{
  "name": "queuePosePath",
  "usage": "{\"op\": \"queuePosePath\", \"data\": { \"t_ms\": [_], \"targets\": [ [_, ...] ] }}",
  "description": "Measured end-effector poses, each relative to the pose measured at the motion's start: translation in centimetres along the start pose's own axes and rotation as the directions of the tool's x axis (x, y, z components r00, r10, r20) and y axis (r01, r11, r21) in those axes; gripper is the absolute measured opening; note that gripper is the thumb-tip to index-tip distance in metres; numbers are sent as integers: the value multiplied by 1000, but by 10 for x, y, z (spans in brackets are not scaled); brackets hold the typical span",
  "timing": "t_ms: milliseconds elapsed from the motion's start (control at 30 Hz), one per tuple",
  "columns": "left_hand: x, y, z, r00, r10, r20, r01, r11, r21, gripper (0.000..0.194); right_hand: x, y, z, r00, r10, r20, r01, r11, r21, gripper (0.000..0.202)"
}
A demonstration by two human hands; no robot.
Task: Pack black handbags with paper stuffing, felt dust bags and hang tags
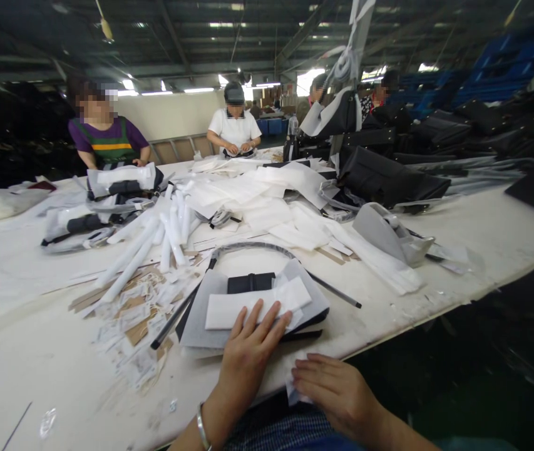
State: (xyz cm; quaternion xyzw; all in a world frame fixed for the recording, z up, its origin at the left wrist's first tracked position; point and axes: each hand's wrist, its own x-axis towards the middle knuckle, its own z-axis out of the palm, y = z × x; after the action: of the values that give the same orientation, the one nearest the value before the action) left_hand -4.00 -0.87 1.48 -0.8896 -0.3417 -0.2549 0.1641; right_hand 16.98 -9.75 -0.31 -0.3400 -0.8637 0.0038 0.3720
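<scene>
A black handbag [313,316] lies on the table in front of me, with white tissue [201,307] over it and its wrapped handle [252,245] arching away at the back. Across the bag rests a folded white foam strip [248,309], below a black strap tab [250,283]. My left hand [252,341] lies with fingers spread on the strip's lower edge and the tissue. At the table's front edge, right of it, my right hand [330,385] is curled against a small crumpled whitish piece [295,391], its fingers pressed together.
Paper tags [135,338] and white rolled tubes [130,257] lie to the left. White sheets [267,194] are heaped behind the bag. More black bags [389,178] are piled at the back right. Several people stand across the table [473,250].
</scene>
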Motion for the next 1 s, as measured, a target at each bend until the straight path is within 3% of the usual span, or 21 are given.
{"op": "queuePosePath", "data": {
  "t_ms": [300, 500, 733, 867, 1000],
  "targets": [
    [-4, 2, 3, 999, -8, 32, 9, 999, -40, 47, -8, -22, -24, 1000, 0, 15, 0, 1000, -24, 26],
    [-6, 6, 2, 999, -16, 29, 17, 999, -46, 46, 26, -24, -39, 998, -45, 32, 46, 998, -32, 25],
    [-8, 6, 8, 999, -14, -51, 10, 997, -82, 41, 77, 4, -55, 998, -70, 12, 70, 991, -110, 28],
    [-10, 4, 14, 996, -5, -92, -7, 992, -128, 28, 98, 28, -49, 997, 81, 21, -77, 989, -127, 22],
    [-11, 3, 19, 991, -31, -131, 6, 983, -184, 20, 102, 53, -35, 957, 279, 78, -274, 959, -65, 19]
  ]
}}
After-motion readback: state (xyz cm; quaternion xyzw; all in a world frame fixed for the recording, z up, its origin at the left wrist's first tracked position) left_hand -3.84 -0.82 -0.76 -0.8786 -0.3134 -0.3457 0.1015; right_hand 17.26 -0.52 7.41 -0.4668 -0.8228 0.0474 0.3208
